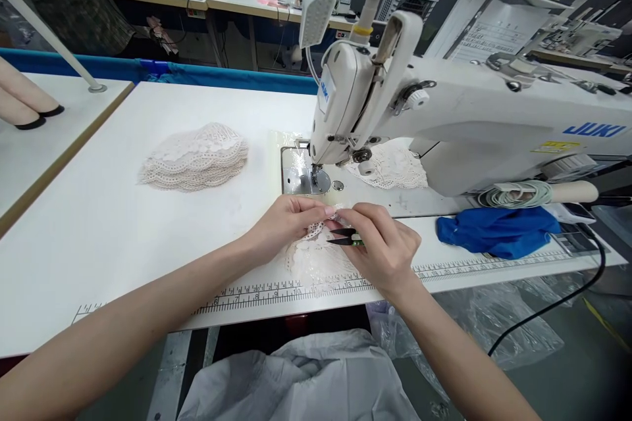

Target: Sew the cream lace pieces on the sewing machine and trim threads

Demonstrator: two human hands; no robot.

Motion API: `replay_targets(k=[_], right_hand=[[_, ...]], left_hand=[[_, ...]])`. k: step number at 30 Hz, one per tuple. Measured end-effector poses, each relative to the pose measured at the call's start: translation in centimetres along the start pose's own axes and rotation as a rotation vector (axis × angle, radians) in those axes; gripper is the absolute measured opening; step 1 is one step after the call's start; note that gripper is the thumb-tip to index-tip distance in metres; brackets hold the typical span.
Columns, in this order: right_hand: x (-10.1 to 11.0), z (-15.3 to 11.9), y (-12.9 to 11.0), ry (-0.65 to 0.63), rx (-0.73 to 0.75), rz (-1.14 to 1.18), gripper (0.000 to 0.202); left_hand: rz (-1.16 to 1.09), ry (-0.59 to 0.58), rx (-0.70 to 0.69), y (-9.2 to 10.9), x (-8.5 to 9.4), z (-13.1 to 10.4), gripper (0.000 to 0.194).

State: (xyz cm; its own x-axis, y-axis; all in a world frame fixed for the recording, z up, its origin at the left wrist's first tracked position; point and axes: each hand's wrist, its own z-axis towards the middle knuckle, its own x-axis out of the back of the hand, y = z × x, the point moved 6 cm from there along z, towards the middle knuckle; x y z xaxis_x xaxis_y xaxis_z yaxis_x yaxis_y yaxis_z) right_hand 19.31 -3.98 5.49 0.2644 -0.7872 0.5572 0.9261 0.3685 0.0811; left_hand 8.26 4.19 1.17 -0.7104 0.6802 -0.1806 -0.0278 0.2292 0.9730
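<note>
My left hand (289,223) is closed, pinching the edge of a piece of white lace (316,260) just in front of the sewing machine's needle plate (296,177). Fingertips of my right hand (382,240) meet it at the same edge. Tucked in my right palm are small black thread snips (345,237), their blades pointing left. The lace hangs down over the ruler markings at the table's front. Above and behind my hands stands the white sewing machine (340,99), its needle area apart from the lace.
A stack of lace pieces (197,158) lies to the left, and more lace (390,164) sits under the machine arm. A blue cloth (498,230) and a cord-wrapped roll (538,194) rest at right. A person (64,0) stands at the far left.
</note>
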Motion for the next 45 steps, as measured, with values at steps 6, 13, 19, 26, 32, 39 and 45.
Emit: replay_targets(k=[6, 13, 19, 26, 32, 39, 45], right_hand=[[0.3, 0.1, -0.1, 0.044, 0.029, 0.1, 0.016], [1.1, -0.3, 1.1, -0.003, -0.072, 0.209, 0.021], [2.1, -0.4, 0.6, -0.118, -0.036, 0.336, 0.012], [2.2, -0.1, 0.6, -0.239, -0.178, 0.481, 0.009], [1.6, -0.1, 1.4, -0.155, -0.225, 0.262, 0.025], [-0.9, -0.9, 4.1, -0.332, -0.739, 0.731, 0.033], [-3.8, -2.1, 4.3, -0.629, -1.047, 1.243, 0.031]], left_hand=[[-0.005, -0.031, 0.02, -0.3, -0.1, 0.0, 0.029], [-0.01, 0.03, 0.021, -0.2, 0.2, 0.1, 0.029], [-0.023, 0.047, 0.039, -0.3, 0.4, 0.0, 0.03], [0.032, 0.032, 0.008, -0.1, 0.3, 0.0, 0.028], [0.044, 0.008, -0.013, 0.3, 0.1, -0.1, 0.027], [0.017, -0.005, -0.021, 0.3, 0.1, -0.1, 0.02], [0.038, -0.019, -0.031, 0.4, -0.2, -0.1, 0.017]])
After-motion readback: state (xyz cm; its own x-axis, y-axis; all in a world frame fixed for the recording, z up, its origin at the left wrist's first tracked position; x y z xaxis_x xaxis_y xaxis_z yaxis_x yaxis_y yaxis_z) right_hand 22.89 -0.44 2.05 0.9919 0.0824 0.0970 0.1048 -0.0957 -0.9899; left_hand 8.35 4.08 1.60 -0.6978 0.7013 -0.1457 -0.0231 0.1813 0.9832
